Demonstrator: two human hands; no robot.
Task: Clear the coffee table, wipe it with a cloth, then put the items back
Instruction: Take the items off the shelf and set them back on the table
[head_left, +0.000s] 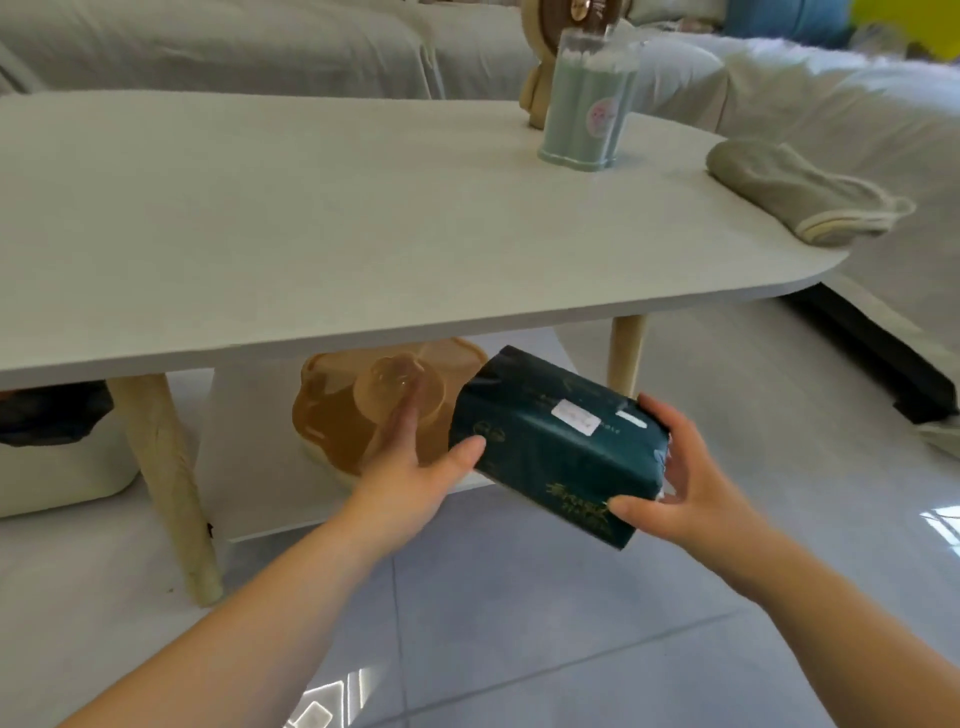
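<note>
Left hand (410, 470) and right hand (680, 483) grasping tilted tissue pack (558, 441) ends, forearms extended toward 12 o'clock, below bench (311, 218) edge.

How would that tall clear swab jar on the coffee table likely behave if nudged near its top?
The swab jar looks tall over a narrow base, so it would probably tip rather than slide. Its clear walls and cotton swabs suggest it is light, easily knocked. It stands close to the table's far edge, so a fall seems possible.

One head-worn view looks forward and down from just off the table's (363, 218) near edge, close above both forearms, facing the sofa (208, 47) beyond the far edge.
</note>
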